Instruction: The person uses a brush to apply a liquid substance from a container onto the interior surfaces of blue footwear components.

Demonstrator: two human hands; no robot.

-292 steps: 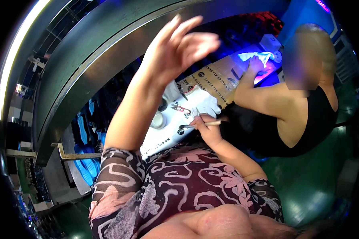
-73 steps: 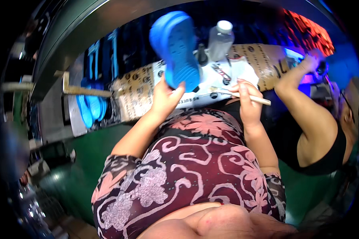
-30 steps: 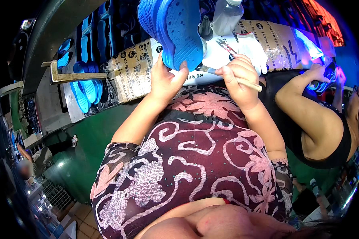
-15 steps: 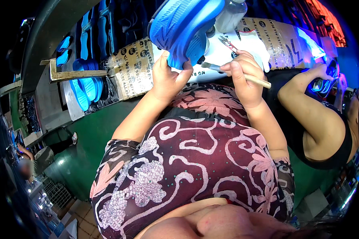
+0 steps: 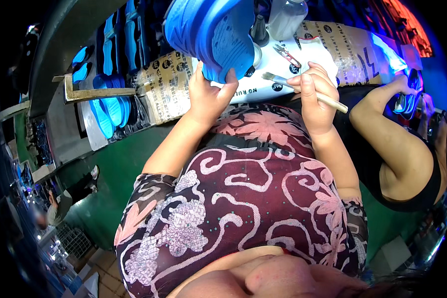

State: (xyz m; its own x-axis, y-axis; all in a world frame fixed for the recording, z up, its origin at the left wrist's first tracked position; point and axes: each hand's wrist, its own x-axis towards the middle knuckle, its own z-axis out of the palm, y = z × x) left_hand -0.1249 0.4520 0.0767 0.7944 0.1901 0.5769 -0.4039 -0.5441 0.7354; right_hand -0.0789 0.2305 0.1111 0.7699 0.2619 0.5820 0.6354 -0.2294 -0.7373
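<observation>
My left hand (image 5: 207, 97) grips one end of a blue shoe sole (image 5: 231, 44), thumb on the near side. The sole is tilted up, so its hollow textured inside shows to the right and its ridged side wall to the left. In my right hand (image 5: 317, 97) is a paintbrush (image 5: 338, 104) with a pale wooden handle. Its bristles point left, toward the sole but apart from it. Beneath and beyond the brush lie red-handled snips (image 5: 289, 56) on a white sheet (image 5: 263, 89).
A clear bottle (image 5: 287, 22) and a dark cone-shaped piece (image 5: 259, 32) stand behind the sheet. Taped cardboard (image 5: 164, 92) covers the bench. Blue soles (image 5: 109, 111) lie left, by a wooden bracket (image 5: 102, 93). At right, a co-worker's arm (image 5: 382, 102) reaches to the bench.
The sole has moved left and turned, showing more of its inside. My right hand and the brush have drawn right, away from the sole, uncovering more of the snips.
</observation>
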